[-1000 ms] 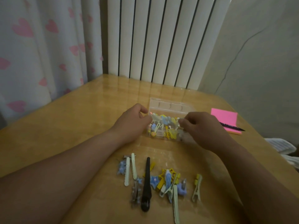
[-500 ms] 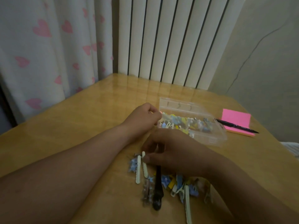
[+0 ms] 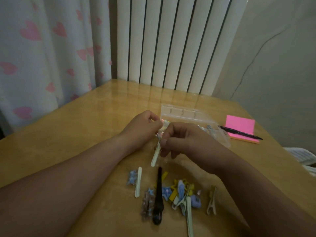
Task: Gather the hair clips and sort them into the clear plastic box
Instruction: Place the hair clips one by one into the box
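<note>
Pale-green slim hair clip [image 3: 156,156] hangs tilted above the wooden worktop [image 3: 85,127], pinched at its upper end by the left hand [image 3: 142,130] and lower down by the right hand [image 3: 186,142], both grips closed on it. Just behind sits the clear plastic box [image 3: 186,113]; a pile of loose coloured hair clips [image 3: 177,194] lies nearer.

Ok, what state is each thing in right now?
left hand, pinches upper end of pale long clip
right hand, pinches that clip
pale long clip, tilted, held by both hands
clear plastic box, open, clips inside
loose clips, lying on table
pen, lying on pink sticky notes
</note>
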Available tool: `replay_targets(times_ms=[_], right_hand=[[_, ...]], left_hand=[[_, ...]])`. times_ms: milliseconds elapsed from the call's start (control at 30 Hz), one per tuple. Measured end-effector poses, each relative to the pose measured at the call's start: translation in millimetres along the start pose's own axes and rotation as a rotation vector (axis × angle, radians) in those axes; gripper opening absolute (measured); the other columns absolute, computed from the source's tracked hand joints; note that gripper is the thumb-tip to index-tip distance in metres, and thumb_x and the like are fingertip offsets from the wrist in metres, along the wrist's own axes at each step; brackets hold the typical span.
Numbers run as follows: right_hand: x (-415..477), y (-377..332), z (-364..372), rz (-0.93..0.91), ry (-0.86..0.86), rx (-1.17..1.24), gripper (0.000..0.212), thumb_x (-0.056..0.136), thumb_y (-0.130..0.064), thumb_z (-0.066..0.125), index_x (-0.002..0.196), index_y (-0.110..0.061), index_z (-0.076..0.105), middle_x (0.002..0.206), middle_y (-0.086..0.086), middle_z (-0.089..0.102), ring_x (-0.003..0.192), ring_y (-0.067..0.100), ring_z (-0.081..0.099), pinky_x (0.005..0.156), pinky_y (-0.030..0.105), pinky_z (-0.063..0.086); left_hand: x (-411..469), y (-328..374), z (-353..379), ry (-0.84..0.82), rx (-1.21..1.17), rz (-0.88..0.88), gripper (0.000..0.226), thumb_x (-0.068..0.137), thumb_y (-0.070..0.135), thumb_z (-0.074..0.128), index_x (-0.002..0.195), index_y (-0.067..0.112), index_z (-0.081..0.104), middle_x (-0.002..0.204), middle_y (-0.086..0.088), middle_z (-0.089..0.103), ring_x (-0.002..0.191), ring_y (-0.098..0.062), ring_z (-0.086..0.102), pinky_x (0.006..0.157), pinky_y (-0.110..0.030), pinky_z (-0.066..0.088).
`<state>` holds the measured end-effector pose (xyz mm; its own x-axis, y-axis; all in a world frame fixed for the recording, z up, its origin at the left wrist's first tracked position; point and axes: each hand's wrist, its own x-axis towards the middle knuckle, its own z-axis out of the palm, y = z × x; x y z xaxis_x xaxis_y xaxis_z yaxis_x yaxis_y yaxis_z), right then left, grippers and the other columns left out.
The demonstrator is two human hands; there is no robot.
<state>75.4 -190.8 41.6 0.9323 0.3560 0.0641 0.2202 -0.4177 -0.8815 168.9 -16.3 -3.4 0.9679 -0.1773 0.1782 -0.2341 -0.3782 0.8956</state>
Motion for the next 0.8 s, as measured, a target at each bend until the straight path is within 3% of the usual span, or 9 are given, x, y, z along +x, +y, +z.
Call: replay_targets(times_ms=[67,167,333,433,500,633,700,800], right_hand=[[-0.9,1.4,-5.4,0.01,-0.003,-0.044,0.01,0.095,-0.004,0.069,0.1,0.004,0.066,0.085,0.008,0.075,0.077,0.017,0.074,0.072,0.032,0.058],[-0.8,2.8,-7.7,0.057,-0.059,-0.088,0.016,0.092,-0.002,0.073,0.106,-0.003,0.064,0.088,0.017,0.074,0.077,0.02,0.073,0.076,0.039,0.059],[-0.9,5.5,-8.6,0.12,-0.151,-0.245,0.028,0.09,-0.011,0.077,0.111,-0.024,0.065,0.097,0.009,0.07,0.081,0.015,0.065,0.083,0.048,0.059],[-5.8,-2.0,-15.6,0.113,-0.134,-0.195,0.027,0.092,-0.009,0.077,0.114,-0.019,0.066,0.098,0.009,0.073,0.082,0.02,0.072,0.079,0.038,0.061],[-6.2,-5.1,-28.5,0.075,0.034,-0.155,0.022,0.093,-0.009,0.075,0.113,-0.013,0.066,0.095,0.009,0.077,0.084,0.024,0.077,0.074,0.032,0.062],[-2.5,12.1,-67.6,0.053,0.561,-0.017,0.014,0.095,-0.007,0.074,0.108,-0.007,0.067,0.084,0.01,0.079,0.081,0.028,0.08,0.067,0.035,0.061],[-2.3,26.6,-79.4,0.121,0.656,-0.175,0.013,0.096,-0.014,0.075,0.108,-0.015,0.069,0.084,0.005,0.078,0.082,0.025,0.078,0.066,0.035,0.059],[-0.6,42.8,-80.1,0.213,0.616,-0.479,0.016,0.094,-0.025,0.078,0.105,-0.023,0.067,0.089,-0.003,0.073,0.079,0.017,0.072,0.06,0.032,0.053]], left_hand=[[0.2,-0.9,0.5,0.006,-0.011,-0.006,0.021,0.099,0.039,0.068,0.112,0.023,0.068,0.096,-0.003,0.075,0.09,-0.02,0.072,0.081,-0.04,0.056],[-0.7,-0.7,1.1,0.014,-0.002,-0.01,0.02,0.099,0.038,0.068,0.112,0.023,0.068,0.094,-0.003,0.074,0.089,-0.021,0.071,0.083,-0.042,0.056],[-4.4,3.0,-0.3,0.003,0.039,-0.002,0.023,0.102,0.037,0.065,0.118,0.021,0.066,0.097,-0.001,0.072,0.089,-0.016,0.068,0.085,-0.04,0.055],[-5.0,3.6,-0.7,-0.002,0.037,-0.003,0.023,0.101,0.039,0.065,0.118,0.022,0.067,0.097,-0.001,0.072,0.091,-0.018,0.069,0.089,-0.044,0.056],[-4.7,3.2,-0.4,-0.008,0.036,-0.011,0.024,0.101,0.042,0.065,0.117,0.024,0.066,0.099,-0.001,0.073,0.093,-0.02,0.07,0.091,-0.048,0.058],[-5.0,3.2,0.8,-0.009,0.05,-0.022,0.023,0.101,0.046,0.064,0.116,0.027,0.065,0.093,0.003,0.074,0.093,-0.021,0.071,0.091,-0.051,0.058],[-5.6,4.3,1.2,-0.006,0.061,-0.024,0.023,0.102,0.043,0.063,0.117,0.026,0.065,0.091,0.004,0.073,0.091,-0.018,0.07,0.09,-0.048,0.056],[-5.9,5.0,1.1,0.0,0.076,-0.032,0.023,0.102,0.041,0.063,0.118,0.025,0.066,0.095,0.001,0.073,0.094,-0.02,0.069,0.089,-0.047,0.055]])
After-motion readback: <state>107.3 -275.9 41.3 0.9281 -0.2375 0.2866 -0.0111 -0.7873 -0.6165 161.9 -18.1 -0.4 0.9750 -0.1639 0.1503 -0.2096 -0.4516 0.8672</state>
